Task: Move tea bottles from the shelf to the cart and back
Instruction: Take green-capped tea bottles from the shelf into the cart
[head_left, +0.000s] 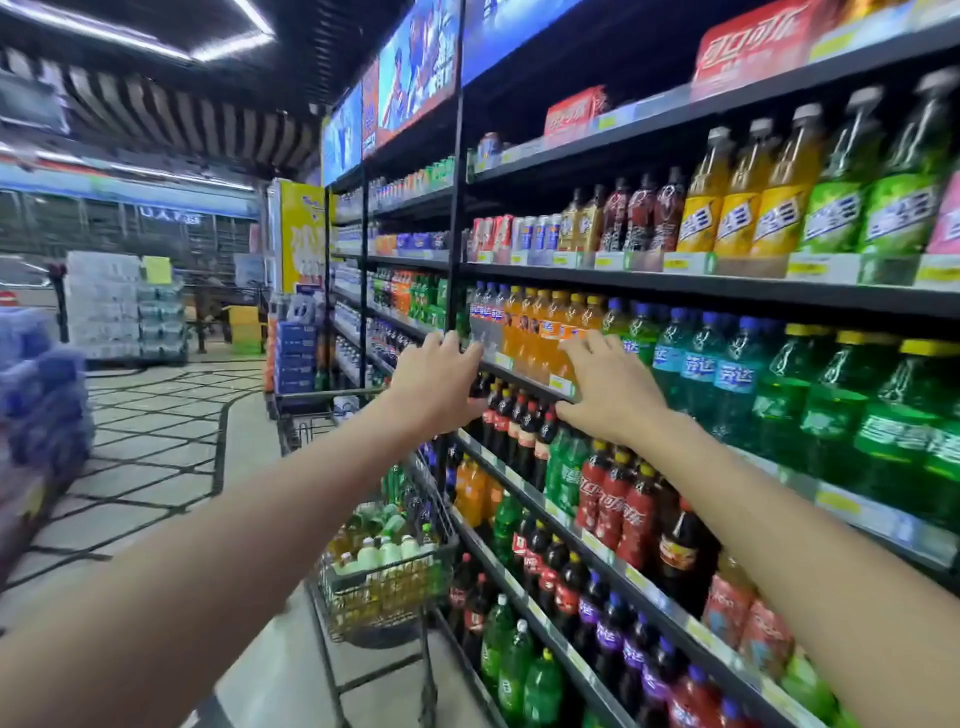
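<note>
Left hand (436, 384) and right hand (613, 389) reach the shelf (524, 375) open, empty — wrap fingers fully round one of the bottles (540, 327) before lifting.

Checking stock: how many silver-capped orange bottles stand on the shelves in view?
3 orange bottles in a row: the left one beside the dark red bottles, the middle one, the right one beside the green bottles. More may hide behind.

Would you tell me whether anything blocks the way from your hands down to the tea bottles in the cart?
Nothing visible does: the cart is open-topped, its tea bottles exposed below the left hand and right hand at the shelf edge.
</note>
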